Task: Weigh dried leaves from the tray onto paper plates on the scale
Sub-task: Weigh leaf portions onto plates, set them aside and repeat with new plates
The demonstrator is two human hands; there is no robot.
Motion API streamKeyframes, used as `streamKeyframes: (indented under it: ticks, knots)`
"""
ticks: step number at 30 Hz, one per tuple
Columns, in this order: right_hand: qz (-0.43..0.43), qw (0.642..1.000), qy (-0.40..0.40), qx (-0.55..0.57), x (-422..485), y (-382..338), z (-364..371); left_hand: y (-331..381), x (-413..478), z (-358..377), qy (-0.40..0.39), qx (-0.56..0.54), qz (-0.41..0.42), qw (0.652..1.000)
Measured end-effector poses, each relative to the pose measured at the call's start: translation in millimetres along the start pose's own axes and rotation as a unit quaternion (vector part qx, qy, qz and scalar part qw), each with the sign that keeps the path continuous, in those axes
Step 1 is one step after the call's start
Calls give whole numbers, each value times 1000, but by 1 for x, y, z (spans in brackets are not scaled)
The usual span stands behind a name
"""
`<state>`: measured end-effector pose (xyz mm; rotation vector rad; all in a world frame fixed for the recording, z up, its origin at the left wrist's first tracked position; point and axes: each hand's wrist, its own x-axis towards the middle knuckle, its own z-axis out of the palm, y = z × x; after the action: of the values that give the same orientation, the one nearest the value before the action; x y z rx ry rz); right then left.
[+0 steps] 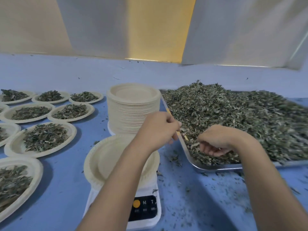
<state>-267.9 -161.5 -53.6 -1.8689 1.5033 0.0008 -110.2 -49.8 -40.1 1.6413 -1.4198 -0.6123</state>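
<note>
Head view shows the dried leaves [233,117] heaped high in the metal tray [216,167] on the right. The right hand [218,139] is sunk in the near corner, its fingers [210,151] curled around a clump. The left hand [158,129] is curled at the tray's left rim, and whether it pinches anything I cannot tell.

An empty paper plate [98,162] sits on the scale [145,209], beside the tray. The likely trouble is spillage: a loose handful carried over the rim could shed flakes onto the blue worktop [208,205], already littered. A forearm crossing the plate could press it and skew the reading. The tall stack of plates [131,110] stands just behind, within reach of a nudge.
</note>
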Motion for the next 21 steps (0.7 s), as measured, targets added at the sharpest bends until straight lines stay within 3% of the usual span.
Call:
streamKeyframes:
  ticks: [4, 8, 15, 21]
  knots:
    - [50, 985, -79, -146, -4, 5, -3, 5, 5, 11, 10, -12, 2, 1000]
    - [42, 977, -96, -183, 6, 4, 8, 6, 7, 13, 25, -18, 10, 999]
    - [-98, 980, 64, -164, 50, -11, 24, 3, 9, 8, 48, -69, 1, 996]
    - [-170, 965, 197, -11, 67, -14, 26, 0, 12, 1, 86, -127, -24, 988]
